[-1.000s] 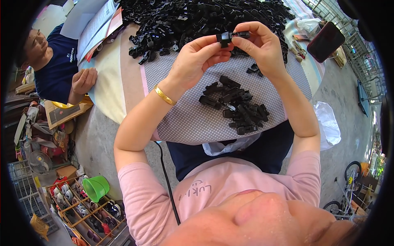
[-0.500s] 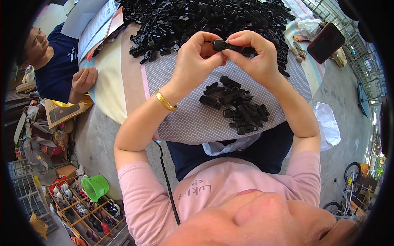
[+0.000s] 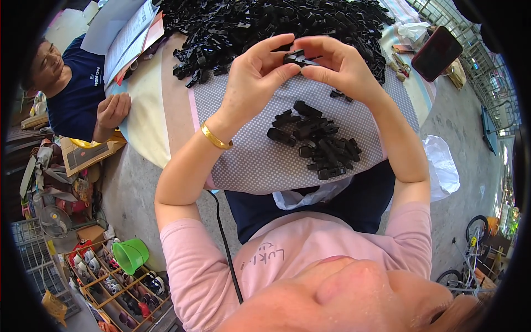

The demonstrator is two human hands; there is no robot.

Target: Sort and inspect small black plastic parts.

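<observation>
Between my two hands, above the far part of the table, is a small black plastic clip-like part [image 3: 300, 58]. My left hand [image 3: 259, 69] pinches its left side between thumb and fingers. My right hand [image 3: 342, 67] has thumb and fingertips on its right side, where a thin piece sticks out. The exact shape of the part is partly hidden by my fingers. Nearer to me on the dotted cloth [image 3: 243, 166] lies a small heap of similar black parts [image 3: 318, 138]. Beyond my hands spreads a large pile of black parts [image 3: 221, 33].
A phone [image 3: 437, 54] stands at the far right beside a white crumpled bag [image 3: 414, 30]. At the left sits another person [image 3: 74, 88] by propped papers [image 3: 130, 47]. A black cable [image 3: 221, 238] hangs at the table's near edge. A white plastic bag [image 3: 441, 169] is on the right.
Both hands have shifted slightly left, and the fingers have opened wider around the black part, which is turned. A few black parts now show on the cloth below my right hand.
</observation>
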